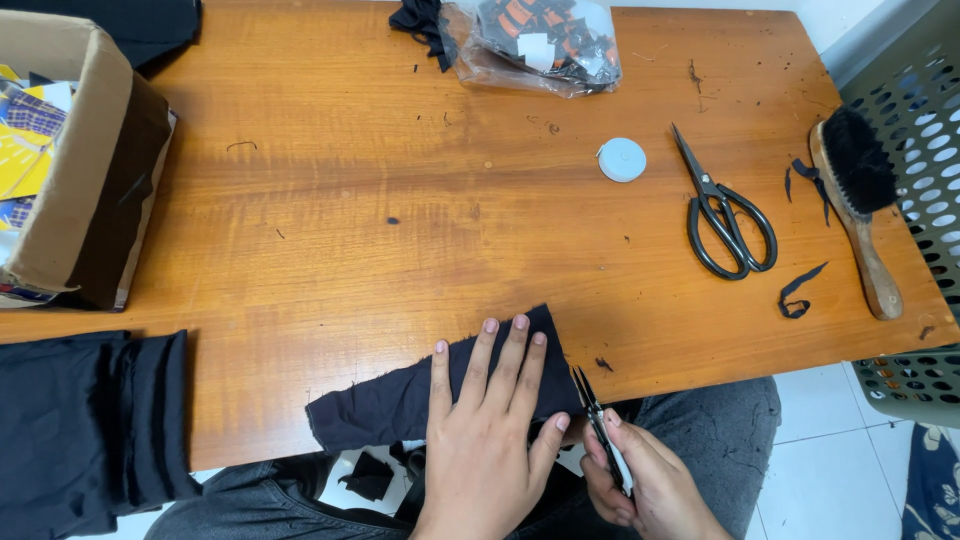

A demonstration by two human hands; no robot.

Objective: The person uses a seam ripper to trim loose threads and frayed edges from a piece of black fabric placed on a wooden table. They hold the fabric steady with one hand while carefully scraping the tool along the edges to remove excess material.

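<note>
The left hand (487,432) lies flat with fingers spread on a piece of dark navy cloth (430,393) at the near edge of the table, pinning it down; the right hand (640,480) is closed around small thread snips (596,415), whose blades point at the cloth's right edge, just beside the left thumb. To trim well here, the cloth should stay taut under the palm, the blades should take small bites close to the edge, and the thumb should keep clear of the tips. The wooden table (400,210) is orange-brown, scuffed and dotted with black threads; further off lie large black scissors (728,215), a round white tape measure (622,159), a wooden brush (858,200), a clear bag of labels (540,42), a cardboard box (85,165) and folded black fabric (90,430); a grey perforated basket (920,140) stands on the pale tiled floor at right.
</note>
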